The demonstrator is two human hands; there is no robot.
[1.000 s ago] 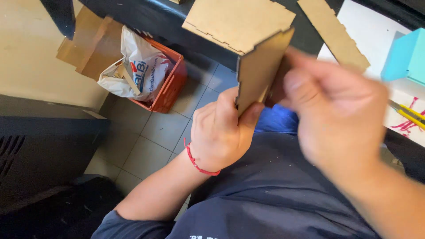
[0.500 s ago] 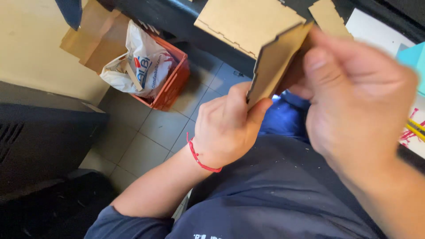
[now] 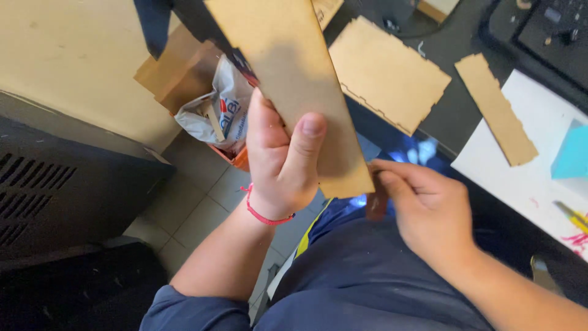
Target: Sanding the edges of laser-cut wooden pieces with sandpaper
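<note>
Turned since half a second ago, the long fibreboard panel (image 3: 300, 86) now shows its flat tan face, raised over the lap. The left hand (image 3: 282, 159) grips its lower part, thumb across the face. The right hand (image 3: 429, 208) pinches a small dark piece (image 3: 376, 202) at the panel's bottom corner. Below, an orange crate (image 3: 236, 159) holds a crumpled plastic bag (image 3: 217, 113). A notched-edged board (image 3: 386, 73) and a narrow strip (image 3: 496, 110) lie on the dark bench (image 3: 453, 116).

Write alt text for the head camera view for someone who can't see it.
The left hand grips a long tan fibreboard panel, while the right hand pinches a small brown piece at its lower corner. More notched panels lie on the dark table; an orange bin sits on the tiled floor.
</note>
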